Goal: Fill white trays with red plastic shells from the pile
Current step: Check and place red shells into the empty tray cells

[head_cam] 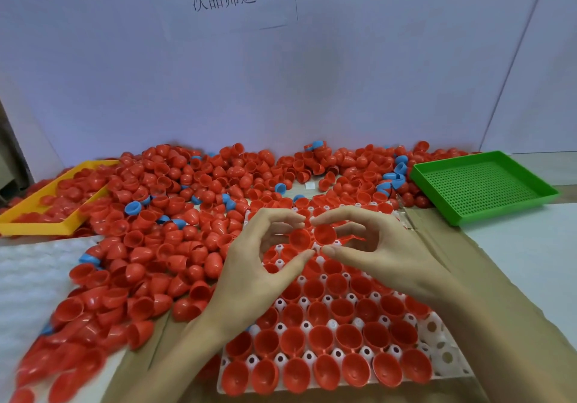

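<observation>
A white tray [438, 345] lies in front of me, most of its cups holding red shells open side up. A large pile of red shells [175, 215] spreads across the table behind and to the left of it. My left hand [256, 265] pinches one red shell [300, 237] between thumb and fingers over the tray's far half. My right hand [381, 252] pinches a second red shell [324, 233] right beside it. The two shells touch each other just above the tray's cups.
A yellow tray [34, 226] with red shells sits at the far left. A green perforated tray [487, 184] stands at the far right. Several blue shells [133, 207] are mixed into the pile. A white foam sheet [31, 271] lies at the left; a white wall stands behind.
</observation>
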A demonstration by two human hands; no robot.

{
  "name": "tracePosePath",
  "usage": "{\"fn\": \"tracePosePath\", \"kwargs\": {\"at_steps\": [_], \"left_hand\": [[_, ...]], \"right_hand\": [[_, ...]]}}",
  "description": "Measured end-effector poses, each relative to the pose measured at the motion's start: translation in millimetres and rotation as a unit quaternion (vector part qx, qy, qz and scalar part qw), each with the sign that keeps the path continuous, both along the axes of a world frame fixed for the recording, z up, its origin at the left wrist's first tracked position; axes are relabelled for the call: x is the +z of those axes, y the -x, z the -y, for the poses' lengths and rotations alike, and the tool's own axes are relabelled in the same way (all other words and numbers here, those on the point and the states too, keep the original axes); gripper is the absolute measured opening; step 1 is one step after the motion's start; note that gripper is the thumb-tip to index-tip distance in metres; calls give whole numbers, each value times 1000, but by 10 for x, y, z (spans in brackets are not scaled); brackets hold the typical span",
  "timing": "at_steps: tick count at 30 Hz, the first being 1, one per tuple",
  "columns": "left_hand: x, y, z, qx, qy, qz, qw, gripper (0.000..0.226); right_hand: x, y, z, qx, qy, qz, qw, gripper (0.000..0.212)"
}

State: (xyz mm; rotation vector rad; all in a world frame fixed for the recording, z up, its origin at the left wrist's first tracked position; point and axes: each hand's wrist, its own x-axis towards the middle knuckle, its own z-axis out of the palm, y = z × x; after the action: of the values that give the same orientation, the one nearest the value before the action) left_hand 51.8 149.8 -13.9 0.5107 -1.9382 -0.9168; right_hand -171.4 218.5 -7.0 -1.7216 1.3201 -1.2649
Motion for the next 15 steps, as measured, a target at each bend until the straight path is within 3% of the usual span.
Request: {"fn": "tracePosePath", "kwargs": {"at_steps": [10,15], "left_hand": [[5,27,-19,28,-12,-2,1000,12],[13,10,14,22,-15,-16,1000,36]], "right_hand": [[49,-72,-21,0,-11,79,997,25],[32,-64,-26,10,-16,38,999,10]]}}
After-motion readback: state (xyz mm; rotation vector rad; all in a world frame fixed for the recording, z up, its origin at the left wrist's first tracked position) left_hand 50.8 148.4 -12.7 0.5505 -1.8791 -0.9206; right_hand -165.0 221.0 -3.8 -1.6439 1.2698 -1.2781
